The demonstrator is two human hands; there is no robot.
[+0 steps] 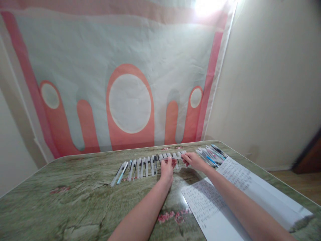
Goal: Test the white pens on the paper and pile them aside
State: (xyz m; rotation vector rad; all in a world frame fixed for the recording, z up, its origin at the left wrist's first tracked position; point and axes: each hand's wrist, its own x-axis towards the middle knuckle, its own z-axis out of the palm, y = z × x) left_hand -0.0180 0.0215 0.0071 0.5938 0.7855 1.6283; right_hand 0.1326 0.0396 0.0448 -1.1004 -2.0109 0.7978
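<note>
Between my two hands a slim pen point(176, 158) is held level above the table. My left hand point(167, 167) pinches its left end, thumb on the near side. At the other end, the fingers of my right hand point(192, 160) are closed on it. Behind and to the left, a row of pens point(141, 167) lies side by side on the table, mostly clear-barrelled, with one light blue pen point(122, 173) near the left end. My hands partly cover the row's right part. The held pen's fine details are too small to make out.
A pile of pens point(211, 156) lies at the back right. Sheets with handwriting point(208, 197) lie under and beside my right forearm. The green marbled table point(62, 201) ends in front of a wall hanging point(95, 50).
</note>
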